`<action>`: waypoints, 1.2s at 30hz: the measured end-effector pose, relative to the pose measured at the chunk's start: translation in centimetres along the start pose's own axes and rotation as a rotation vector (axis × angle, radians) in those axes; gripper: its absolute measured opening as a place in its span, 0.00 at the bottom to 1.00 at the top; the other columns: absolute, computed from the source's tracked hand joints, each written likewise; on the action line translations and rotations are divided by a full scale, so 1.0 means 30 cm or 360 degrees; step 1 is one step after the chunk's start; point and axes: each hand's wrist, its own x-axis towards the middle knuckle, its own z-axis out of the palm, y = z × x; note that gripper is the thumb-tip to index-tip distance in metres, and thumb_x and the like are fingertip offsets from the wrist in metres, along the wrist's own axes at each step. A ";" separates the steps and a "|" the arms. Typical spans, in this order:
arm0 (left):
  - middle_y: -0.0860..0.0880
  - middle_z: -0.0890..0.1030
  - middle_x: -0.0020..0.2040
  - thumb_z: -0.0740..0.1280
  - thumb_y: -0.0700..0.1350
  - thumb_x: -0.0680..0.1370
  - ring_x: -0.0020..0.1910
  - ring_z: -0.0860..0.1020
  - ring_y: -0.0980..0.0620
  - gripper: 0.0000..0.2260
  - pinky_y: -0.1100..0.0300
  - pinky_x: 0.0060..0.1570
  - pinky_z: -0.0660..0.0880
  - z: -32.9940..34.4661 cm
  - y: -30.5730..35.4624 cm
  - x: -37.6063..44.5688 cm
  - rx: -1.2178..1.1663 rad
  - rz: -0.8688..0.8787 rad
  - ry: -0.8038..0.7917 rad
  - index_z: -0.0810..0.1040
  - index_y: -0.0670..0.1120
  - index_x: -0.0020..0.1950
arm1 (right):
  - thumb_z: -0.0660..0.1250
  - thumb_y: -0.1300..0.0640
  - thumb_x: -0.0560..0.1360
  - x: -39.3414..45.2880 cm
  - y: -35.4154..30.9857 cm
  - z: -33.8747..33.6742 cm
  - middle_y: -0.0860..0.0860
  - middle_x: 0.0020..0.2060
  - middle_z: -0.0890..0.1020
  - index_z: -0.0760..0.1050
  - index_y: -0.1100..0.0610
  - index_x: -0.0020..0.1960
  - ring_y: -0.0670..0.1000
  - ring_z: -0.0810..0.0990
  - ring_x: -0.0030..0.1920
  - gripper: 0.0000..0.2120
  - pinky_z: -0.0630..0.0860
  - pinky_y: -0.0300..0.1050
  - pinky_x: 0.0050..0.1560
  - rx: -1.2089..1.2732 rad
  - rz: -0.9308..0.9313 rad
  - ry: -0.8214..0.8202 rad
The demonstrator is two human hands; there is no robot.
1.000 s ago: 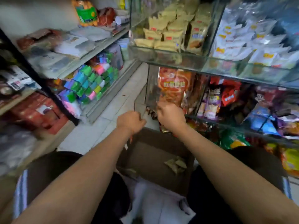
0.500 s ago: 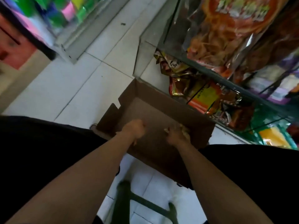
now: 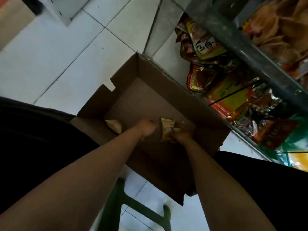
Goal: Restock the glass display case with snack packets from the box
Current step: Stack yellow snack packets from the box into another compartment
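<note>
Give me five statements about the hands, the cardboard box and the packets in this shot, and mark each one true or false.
1. The right hand holds a pale snack packet over the inside of the cardboard box. True.
2. The box is packed full to the rim. False: its bottom is mostly bare, with one loose packet lying near the left side.
3. The left hand is inside the box with its fingers curled. True.
4. The box stands on a shelf inside the glass display case. False: it sits outside, against the case's lower edge.
5. The case's bottom shelf holds only white packets. False: red, orange and foil-coloured bags lie there.
</note>
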 end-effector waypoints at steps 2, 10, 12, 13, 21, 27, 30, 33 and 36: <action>0.42 0.77 0.42 0.58 0.43 0.83 0.34 0.74 0.49 0.12 0.60 0.29 0.71 -0.013 -0.007 -0.003 -0.0314 -0.0107 0.0010 0.76 0.39 0.61 | 0.66 0.59 0.77 -0.039 -0.029 0.023 0.55 0.56 0.77 0.73 0.59 0.64 0.51 0.74 0.49 0.15 0.63 0.26 0.20 0.0293 -0.0061 0.0121; 0.41 0.83 0.49 0.69 0.53 0.77 0.43 0.81 0.46 0.15 0.57 0.42 0.77 -0.051 -0.026 -0.012 -0.1041 -0.0267 0.0041 0.81 0.43 0.55 | 0.59 0.62 0.75 -0.165 -0.201 0.007 0.55 0.43 0.80 0.79 0.57 0.36 0.53 0.78 0.47 0.14 0.74 0.44 0.49 0.1002 -0.0253 -0.0434; 0.41 0.82 0.55 0.75 0.48 0.72 0.49 0.81 0.44 0.21 0.52 0.51 0.79 -0.069 -0.041 0.007 -0.1050 -0.0201 0.0263 0.78 0.42 0.62 | 0.56 0.68 0.75 -0.165 -0.211 -0.005 0.58 0.43 0.79 0.75 0.63 0.33 0.56 0.78 0.47 0.15 0.77 0.48 0.49 0.1298 -0.0168 -0.0435; 0.41 0.81 0.57 0.76 0.49 0.70 0.52 0.81 0.44 0.26 0.49 0.56 0.78 -0.082 -0.041 0.007 -0.0996 -0.0219 0.0376 0.76 0.42 0.65 | 0.56 0.69 0.75 -0.132 -0.206 0.003 0.57 0.43 0.79 0.75 0.64 0.34 0.56 0.79 0.47 0.14 0.78 0.47 0.48 0.1257 -0.0138 -0.0297; 0.46 0.79 0.60 0.75 0.49 0.72 0.56 0.78 0.45 0.26 0.52 0.56 0.76 -0.157 -0.060 0.027 -0.0884 -0.0178 0.0445 0.73 0.45 0.67 | 0.58 0.44 0.75 0.064 -0.062 0.165 0.57 0.72 0.67 0.71 0.42 0.68 0.61 0.63 0.71 0.22 0.59 0.51 0.73 -0.0803 -0.0337 -0.0225; 0.47 0.80 0.59 0.74 0.49 0.73 0.56 0.79 0.46 0.23 0.51 0.59 0.76 -0.167 -0.078 0.058 -0.0882 -0.0135 0.0434 0.76 0.46 0.65 | 0.58 0.49 0.78 0.032 -0.078 0.168 0.60 0.72 0.58 0.68 0.42 0.69 0.63 0.60 0.71 0.19 0.61 0.51 0.72 -0.0740 -0.0352 -0.0119; 0.45 0.80 0.59 0.74 0.48 0.73 0.56 0.79 0.45 0.22 0.51 0.59 0.76 -0.171 -0.075 0.054 -0.0923 -0.0125 0.0481 0.76 0.45 0.65 | 0.59 0.49 0.76 0.010 -0.126 0.155 0.60 0.65 0.64 0.70 0.44 0.63 0.63 0.69 0.62 0.15 0.68 0.50 0.67 -0.0526 -0.0425 0.0001; 0.46 0.78 0.62 0.73 0.53 0.71 0.58 0.78 0.45 0.26 0.50 0.62 0.74 -0.194 -0.049 0.025 -0.0962 -0.0093 0.0531 0.74 0.46 0.67 | 0.60 0.44 0.74 -0.041 -0.184 0.113 0.56 0.58 0.71 0.72 0.41 0.49 0.58 0.73 0.55 0.05 0.72 0.48 0.60 -0.0272 -0.0637 0.0079; 0.48 0.77 0.61 0.70 0.55 0.74 0.58 0.76 0.45 0.26 0.52 0.59 0.72 -0.238 0.000 -0.053 -0.1107 -0.0073 0.0560 0.70 0.47 0.69 | 0.60 0.45 0.77 -0.139 -0.272 0.014 0.53 0.49 0.75 0.73 0.43 0.45 0.55 0.75 0.50 0.05 0.75 0.44 0.46 -0.0060 -0.0758 0.0158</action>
